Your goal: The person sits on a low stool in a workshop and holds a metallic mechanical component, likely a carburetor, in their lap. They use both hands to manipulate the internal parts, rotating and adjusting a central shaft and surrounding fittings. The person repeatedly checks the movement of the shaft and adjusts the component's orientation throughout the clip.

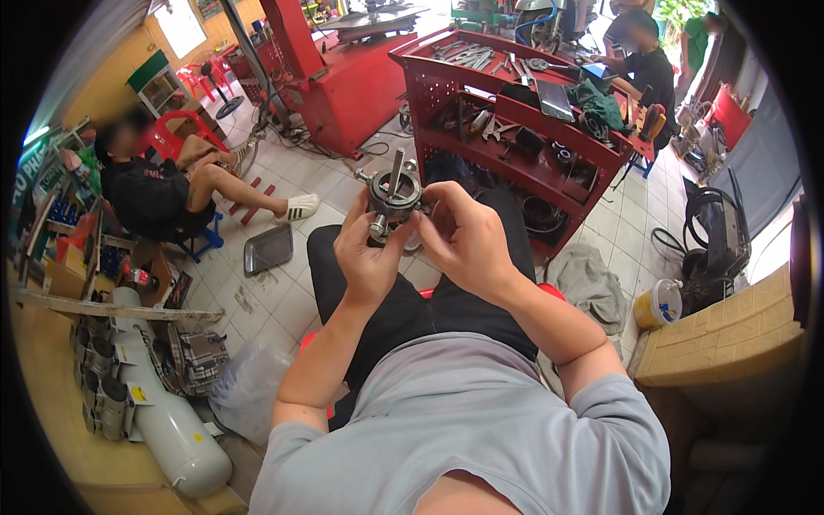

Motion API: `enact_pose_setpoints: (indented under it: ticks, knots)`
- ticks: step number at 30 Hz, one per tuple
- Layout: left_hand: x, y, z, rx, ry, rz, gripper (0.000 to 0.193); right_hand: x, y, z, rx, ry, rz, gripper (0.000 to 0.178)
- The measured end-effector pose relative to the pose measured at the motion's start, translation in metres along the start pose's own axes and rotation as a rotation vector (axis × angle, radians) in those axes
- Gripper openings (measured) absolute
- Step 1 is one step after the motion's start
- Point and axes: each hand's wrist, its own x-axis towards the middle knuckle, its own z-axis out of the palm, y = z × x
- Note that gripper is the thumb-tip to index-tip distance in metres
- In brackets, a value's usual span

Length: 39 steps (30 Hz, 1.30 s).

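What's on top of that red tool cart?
The top of the red tool cart holds scattered wrenches, a dark flat panel and a bunched green cloth. Whatever may lie beneath the cloth is covered, so I can't tell.

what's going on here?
A seated person has a round metal part raised above their lap. The left hand holds it from the left; the right hand is at its right side, grip hard to tell. A rod stands up from its ring. Ahead, a red cart bears tools.
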Motion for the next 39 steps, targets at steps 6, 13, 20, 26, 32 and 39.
enact_pose_setpoints:
  ticks: [6,13,20,26,32,39]
  knots:
    - [0.000,0.005,0.001,0.137,0.010,0.088,0.023,-0.001,0.005,0.007,-0.104,0.061,-0.075,0.019]
    - [-0.008,-0.011,0.005,-0.010,0.029,-0.047,0.020,0.000,0.018,0.018,-0.283,0.174,-0.301,0.015]
    - [-0.018,-0.033,0.015,-0.225,0.007,-0.255,0.016,0.008,0.039,0.022,-0.395,0.145,-0.329,0.014]
    - [-0.010,-0.060,0.024,-0.344,-0.002,-0.338,0.020,0.032,0.053,0.019,-0.439,0.095,-0.260,0.013]
    - [0.022,-0.087,0.024,-0.453,-0.059,-0.603,0.017,0.065,0.083,0.034,-0.482,0.024,-0.228,0.016]
    - [0.034,-0.143,0.021,-0.267,-0.139,-0.789,0.019,0.091,0.148,0.071,-0.377,-0.077,-0.157,0.016]
